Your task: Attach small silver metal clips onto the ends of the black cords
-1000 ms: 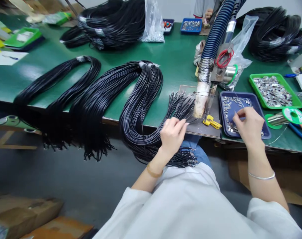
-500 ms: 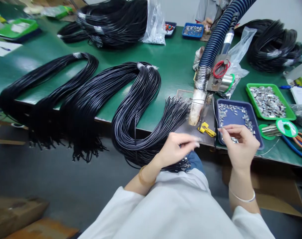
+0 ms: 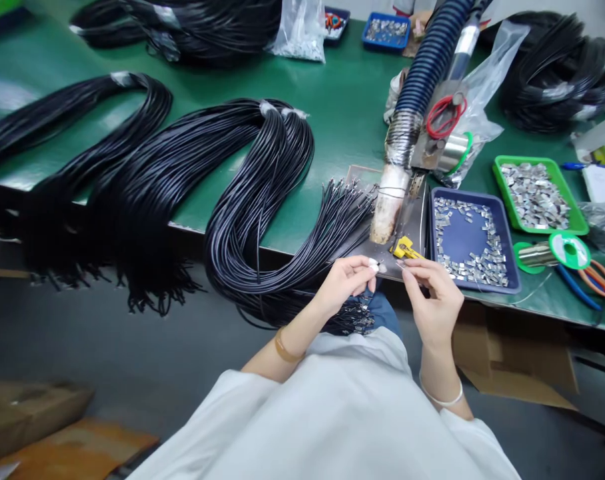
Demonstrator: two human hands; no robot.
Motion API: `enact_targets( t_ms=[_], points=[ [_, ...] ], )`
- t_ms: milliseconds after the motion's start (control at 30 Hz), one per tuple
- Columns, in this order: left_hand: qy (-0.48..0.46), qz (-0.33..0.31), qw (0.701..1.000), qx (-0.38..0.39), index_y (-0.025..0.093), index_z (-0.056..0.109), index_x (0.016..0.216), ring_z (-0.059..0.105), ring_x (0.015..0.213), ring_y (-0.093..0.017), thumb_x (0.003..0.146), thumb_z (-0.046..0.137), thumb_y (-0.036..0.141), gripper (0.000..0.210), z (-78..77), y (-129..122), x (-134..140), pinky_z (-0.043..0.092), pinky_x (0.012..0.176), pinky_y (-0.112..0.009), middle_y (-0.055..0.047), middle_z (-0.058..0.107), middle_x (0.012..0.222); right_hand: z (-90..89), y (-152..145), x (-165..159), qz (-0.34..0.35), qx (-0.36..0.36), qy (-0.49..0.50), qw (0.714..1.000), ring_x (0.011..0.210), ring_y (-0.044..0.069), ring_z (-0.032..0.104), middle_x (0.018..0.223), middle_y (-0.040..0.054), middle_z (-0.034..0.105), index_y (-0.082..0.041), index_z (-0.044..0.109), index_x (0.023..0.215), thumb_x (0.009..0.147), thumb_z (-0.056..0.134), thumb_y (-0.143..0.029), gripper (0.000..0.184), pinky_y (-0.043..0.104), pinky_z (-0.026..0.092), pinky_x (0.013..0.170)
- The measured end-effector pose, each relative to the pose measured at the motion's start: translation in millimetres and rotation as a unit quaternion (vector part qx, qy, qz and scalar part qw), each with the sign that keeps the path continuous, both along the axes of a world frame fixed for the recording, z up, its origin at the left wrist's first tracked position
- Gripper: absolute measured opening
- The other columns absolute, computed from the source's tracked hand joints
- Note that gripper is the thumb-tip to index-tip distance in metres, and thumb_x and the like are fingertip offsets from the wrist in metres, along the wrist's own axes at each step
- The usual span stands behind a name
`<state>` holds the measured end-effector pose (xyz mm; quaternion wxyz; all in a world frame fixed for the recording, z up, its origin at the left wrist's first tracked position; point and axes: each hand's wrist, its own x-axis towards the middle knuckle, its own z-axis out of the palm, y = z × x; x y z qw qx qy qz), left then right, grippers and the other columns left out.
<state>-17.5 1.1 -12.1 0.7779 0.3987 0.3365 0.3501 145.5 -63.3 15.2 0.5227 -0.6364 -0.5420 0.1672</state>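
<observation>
My left hand [image 3: 346,280] is closed in a pinch in front of the table edge, with something white at its fingertips; what it grips is too small to make out. Facing it, the thumb and forefinger of my right hand [image 3: 432,293] pinch a tiny piece, perhaps metal, that I cannot name. A small gap lies between the two hands. Just beyond them is a yellow tool [image 3: 405,248]. Beside my left hand, a bundle of black cables [image 3: 262,220] bends over the table edge, its bare-looking ends fanned out. Small metal pieces lie in the blue tray [image 3: 463,239] by my right hand.
A ribbed extraction hose [image 3: 427,73] comes down to a whitish nozzle above the work spot. To the right are a green tray [image 3: 537,193] of metal pieces, a solder spool [image 3: 552,255] and orange-handled pliers [image 3: 600,277]. More cable bundles [image 3: 127,167] hang at left. A co-worker's hand [image 3: 421,23] shows at the back.
My right hand has moved left from the blue tray to close beside my left hand. The left fingers have drawn into a pinch. The whole view has shifted slightly.
</observation>
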Motion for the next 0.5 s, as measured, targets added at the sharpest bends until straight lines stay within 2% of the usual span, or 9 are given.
enact_targets(
  t_ms=[100, 233, 367, 500],
  points=[
    [0.012, 0.012, 0.999, 0.046, 0.012, 0.065, 0.084, 0.041, 0.043, -0.003, 0.082, 0.074, 0.039, 0.028, 6.2, -1, 4, 0.032, 0.045, -0.018, 0.001, 0.064, 0.058, 0.5, 4, -1, 0.023, -0.016, 0.022, 0.999, 0.096, 0.021, 0.069, 0.101, 0.003, 0.071, -0.028, 0.074, 0.091, 0.087, 0.068, -0.027, 0.007, 0.037, 0.061, 0.08],
    [0.041, 0.036, 0.993, 0.103, 0.011, 0.068, 0.08, 0.059, 0.061, -0.009, 0.081, 0.074, 0.034, 0.024, 8.2, -4, 8, 0.049, 0.065, -0.022, -0.001, 0.065, 0.065, -1.5, 8, -5, 0.049, -0.032, 0.074, 0.996, 0.095, 0.02, 0.069, 0.102, 0.004, 0.07, -0.027, 0.075, 0.092, 0.086, 0.069, -0.028, 0.008, 0.036, 0.062, 0.079],
    [0.098, 0.058, 0.979, 0.172, 0.011, 0.07, 0.083, 0.06, 0.068, -0.012, 0.083, 0.072, 0.031, 0.02, 7.1, -8, 10, 0.049, 0.066, -0.024, -0.005, 0.068, 0.076, -3.5, 8, -6, 0.052, -0.034, 0.083, 0.995, 0.095, 0.02, 0.069, 0.103, 0.0047, 0.07, -0.026, 0.074, 0.09, 0.086, 0.069, -0.028, 0.006, 0.035, 0.062, 0.08],
    [0.181, 0.079, 0.934, 0.296, 0.014, 0.072, 0.083, 0.05, 0.062, -0.011, 0.087, 0.067, 0.029, 0.017, 8.0, -11, 11, 0.04, 0.058, -0.024, -0.004, 0.065, 0.073, -4.1, 5, -3, 0.048, -0.03, 0.062, 0.996, 0.095, 0.02, 0.069, 0.103, 0.0043, 0.07, -0.027, 0.073, 0.091, 0.087, 0.068, -0.027, 0.007, 0.037, 0.062, 0.082]
  ],
)
